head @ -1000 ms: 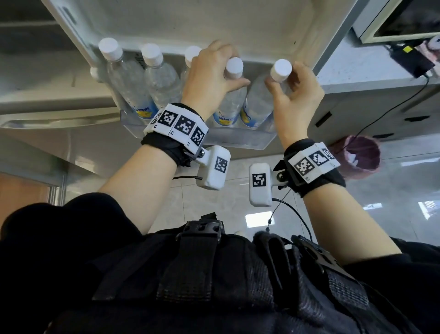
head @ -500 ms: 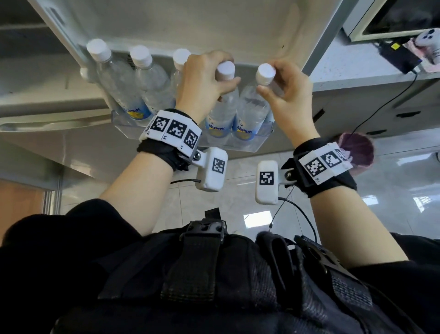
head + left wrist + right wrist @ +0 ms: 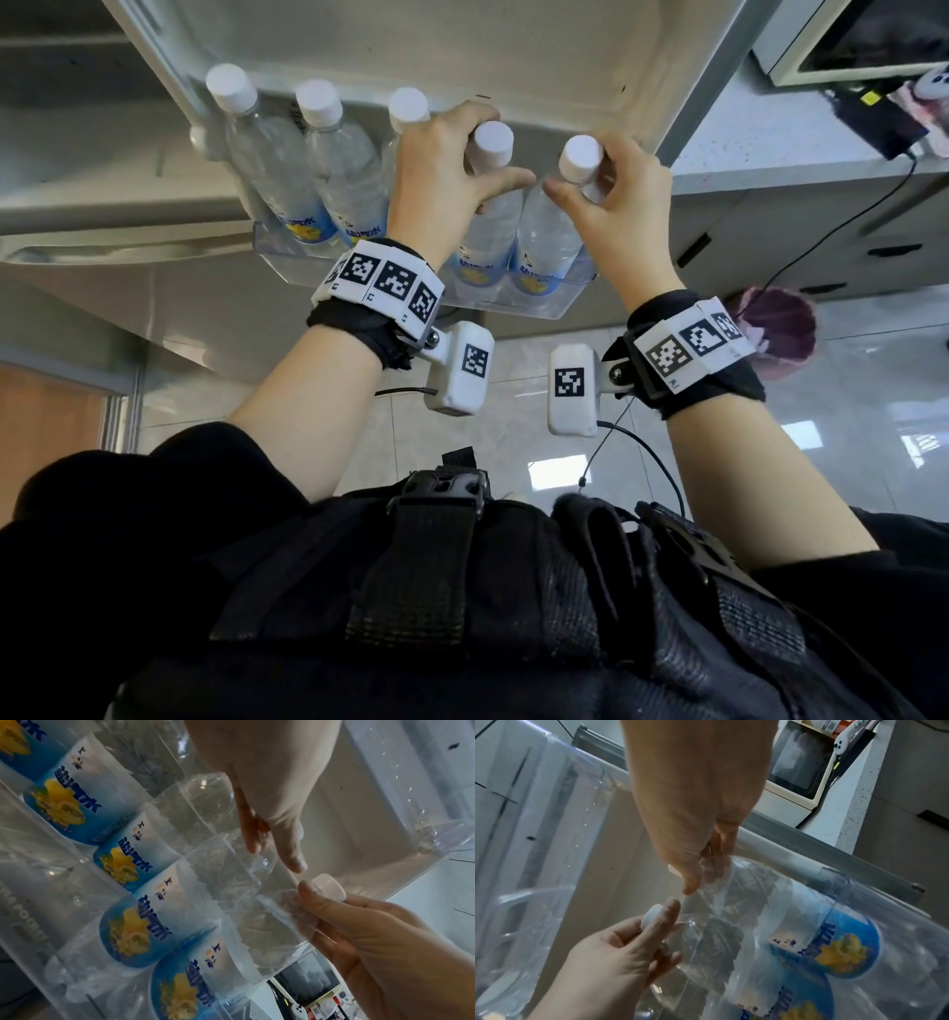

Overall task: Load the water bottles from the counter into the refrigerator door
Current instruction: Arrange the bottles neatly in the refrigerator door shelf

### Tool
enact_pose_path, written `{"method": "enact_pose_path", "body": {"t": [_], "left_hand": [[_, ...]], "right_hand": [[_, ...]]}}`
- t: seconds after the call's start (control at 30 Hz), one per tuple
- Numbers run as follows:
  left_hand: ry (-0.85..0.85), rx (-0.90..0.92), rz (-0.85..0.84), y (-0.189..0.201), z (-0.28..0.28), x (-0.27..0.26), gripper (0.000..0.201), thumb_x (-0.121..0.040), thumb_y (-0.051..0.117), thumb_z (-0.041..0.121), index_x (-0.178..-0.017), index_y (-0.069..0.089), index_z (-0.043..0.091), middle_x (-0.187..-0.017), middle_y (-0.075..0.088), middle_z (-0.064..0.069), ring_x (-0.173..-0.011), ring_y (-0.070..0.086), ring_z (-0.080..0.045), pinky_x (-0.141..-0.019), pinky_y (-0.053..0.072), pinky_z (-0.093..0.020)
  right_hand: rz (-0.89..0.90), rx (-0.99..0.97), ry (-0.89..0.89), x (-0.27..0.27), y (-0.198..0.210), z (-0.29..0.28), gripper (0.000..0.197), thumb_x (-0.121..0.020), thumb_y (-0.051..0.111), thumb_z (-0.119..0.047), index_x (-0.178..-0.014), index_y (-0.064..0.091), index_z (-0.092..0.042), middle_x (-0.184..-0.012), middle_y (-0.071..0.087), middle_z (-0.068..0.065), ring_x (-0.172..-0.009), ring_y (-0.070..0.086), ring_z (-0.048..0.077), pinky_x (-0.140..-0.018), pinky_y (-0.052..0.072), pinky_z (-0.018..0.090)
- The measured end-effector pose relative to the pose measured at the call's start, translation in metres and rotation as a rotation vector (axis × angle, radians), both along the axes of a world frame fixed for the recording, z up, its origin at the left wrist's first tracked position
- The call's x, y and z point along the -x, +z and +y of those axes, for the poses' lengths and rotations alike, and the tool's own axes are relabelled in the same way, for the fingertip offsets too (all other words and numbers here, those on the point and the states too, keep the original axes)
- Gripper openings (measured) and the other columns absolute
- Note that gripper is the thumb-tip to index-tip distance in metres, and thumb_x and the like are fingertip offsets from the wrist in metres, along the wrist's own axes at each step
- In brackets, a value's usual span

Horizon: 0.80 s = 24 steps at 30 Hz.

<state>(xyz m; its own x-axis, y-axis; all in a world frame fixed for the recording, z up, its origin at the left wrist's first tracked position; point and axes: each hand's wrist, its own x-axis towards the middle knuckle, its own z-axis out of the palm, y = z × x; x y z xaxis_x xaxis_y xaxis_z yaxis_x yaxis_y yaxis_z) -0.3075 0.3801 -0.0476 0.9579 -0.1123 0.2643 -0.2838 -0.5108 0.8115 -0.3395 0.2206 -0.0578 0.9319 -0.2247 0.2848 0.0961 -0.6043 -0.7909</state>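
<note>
Several clear water bottles with white caps and blue-yellow labels stand in the clear door bin [image 3: 518, 308] of the open refrigerator door [image 3: 462, 46]. My left hand [image 3: 462, 169] grips the neck of the fourth bottle [image 3: 485, 231], just under its cap [image 3: 493, 141]. Beside it, my right hand [image 3: 606, 190] pinches the neck of the rightmost bottle [image 3: 547, 241] below its cap [image 3: 580, 154]. Both bottles sit with their bases in the bin. The left wrist view shows my left hand [image 3: 270, 811] over a bottle shoulder. In the right wrist view my right hand [image 3: 700, 845] holds a bottle neck.
Three other bottles [image 3: 308, 169] fill the bin's left part. A pale counter [image 3: 760, 149] with a microwave [image 3: 847, 46] and a black corded device [image 3: 873, 123] stands to the right. A purple-lined waste bin [image 3: 775, 334] sits on the tiled floor below.
The rightmost bottle has swung left and now stands close beside the bottle in my left hand. Both hands keep their grips on the necks.
</note>
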Motion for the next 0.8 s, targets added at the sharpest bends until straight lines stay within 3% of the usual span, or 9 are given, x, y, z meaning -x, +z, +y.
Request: {"method": "enact_pose_path", "body": {"t": [0.1, 0.2, 0.27, 0.33, 0.4, 0.5, 0.63, 0.73, 0.8], "left_hand": [[0.020, 0.007, -0.069, 0.004, 0.010, 0.001, 0.049, -0.073, 0.076, 0.043, -0.108, 0.063, 0.010, -0.098, 0.066, -0.002, -0.061, 0.054, -0.011, -0.068, 0.056, -0.027], [0.180, 0.023, -0.203, 0.007, 0.031, 0.003, 0.033, -0.081, 0.067, 0.038, -0.099, 0.066, 0.010, -0.098, 0.069, -0.005, -0.063, 0.052, -0.001, -0.066, 0.037, -0.002], [0.315, 0.008, -0.271, 0.006, 0.049, 0.003, 0.028, -0.081, 0.066, 0.033, -0.096, 0.067, 0.010, -0.097, 0.069, -0.007, -0.069, 0.057, -0.010, -0.067, 0.035, -0.004], [0.399, -0.007, -0.284, 0.004, 0.068, -0.001, 0.030, -0.079, 0.066, 0.034, -0.098, 0.065, 0.010, -0.103, 0.065, -0.009, -0.084, 0.061, -0.016, -0.075, 0.043, -0.015], [0.377, -0.041, -0.246, 0.002, 0.086, -0.009, 0.039, -0.076, 0.067, 0.040, -0.104, 0.062, 0.013, -0.112, 0.059, -0.008, -0.089, 0.061, -0.020, -0.080, 0.053, -0.033], [0.234, -0.136, -0.118, 0.001, 0.108, -0.023, 0.046, -0.076, 0.069, 0.046, -0.109, 0.059, 0.016, -0.115, 0.060, -0.006, -0.098, 0.059, -0.021, -0.086, 0.051, -0.043], [0.079, -0.221, -0.043, 0.010, 0.122, -0.042, 0.041, -0.076, 0.074, 0.041, -0.107, 0.061, 0.017, -0.113, 0.060, -0.007, -0.100, 0.057, -0.021, -0.085, 0.048, -0.035], [-0.005, -0.279, -0.020, 0.015, 0.127, -0.053, 0.042, -0.070, 0.080, 0.036, -0.099, 0.061, 0.013, -0.109, 0.058, -0.009, -0.098, 0.055, -0.024, -0.082, 0.044, -0.034], [-0.037, -0.315, -0.021, 0.017, 0.128, -0.057, 0.042, -0.067, 0.081, 0.035, -0.095, 0.060, 0.011, -0.104, 0.060, -0.009, -0.090, 0.053, -0.021, -0.074, 0.040, -0.031]], "right_hand": [[-0.098, -0.010, -0.030, 0.007, 0.005, 0.008, 0.038, -0.073, 0.074, -0.023, -0.104, 0.061, -0.006, -0.102, 0.063, 0.009, -0.093, 0.057, 0.016, -0.083, 0.047, 0.022], [-0.240, 0.046, -0.071, 0.013, 0.013, 0.026, 0.030, -0.075, 0.069, -0.021, -0.100, 0.063, -0.005, -0.101, 0.062, 0.012, -0.098, 0.057, 0.025, -0.086, 0.042, 0.022], [-0.331, 0.119, -0.086, 0.011, 0.019, 0.041, 0.023, -0.078, 0.066, -0.020, -0.096, 0.066, -0.005, -0.097, 0.065, 0.011, -0.095, 0.056, 0.027, -0.083, 0.039, 0.022], [-0.380, 0.172, -0.071, 0.007, 0.025, 0.059, 0.021, -0.079, 0.064, -0.018, -0.095, 0.066, -0.006, -0.094, 0.068, 0.009, -0.095, 0.057, 0.029, -0.084, 0.041, 0.029], [-0.368, 0.214, -0.028, 0.000, 0.029, 0.078, 0.024, -0.080, 0.061, -0.018, -0.099, 0.066, -0.006, -0.097, 0.069, 0.009, -0.097, 0.058, 0.030, -0.086, 0.043, 0.033], [-0.253, 0.269, 0.001, -0.015, 0.032, 0.104, 0.036, -0.081, 0.060, -0.022, -0.113, 0.061, -0.005, -0.112, 0.067, 0.010, -0.105, 0.057, 0.032, -0.091, 0.046, 0.045], [-0.052, 0.424, -0.064, -0.036, 0.027, 0.122, 0.045, -0.085, 0.059, -0.034, -0.126, 0.052, -0.015, -0.120, 0.062, 0.006, -0.115, 0.052, 0.027, -0.108, 0.030, 0.045], [0.028, 0.578, -0.128, -0.041, 0.024, 0.130, 0.041, -0.083, 0.063, -0.037, -0.119, 0.056, -0.018, -0.122, 0.057, 0.007, -0.117, 0.050, 0.028, -0.113, 0.017, 0.051], [0.047, 0.604, -0.141, -0.043, 0.025, 0.134, 0.042, -0.081, 0.065, -0.038, -0.115, 0.057, -0.015, -0.121, 0.056, 0.008, -0.114, 0.051, 0.028, -0.113, 0.017, 0.049]]}}
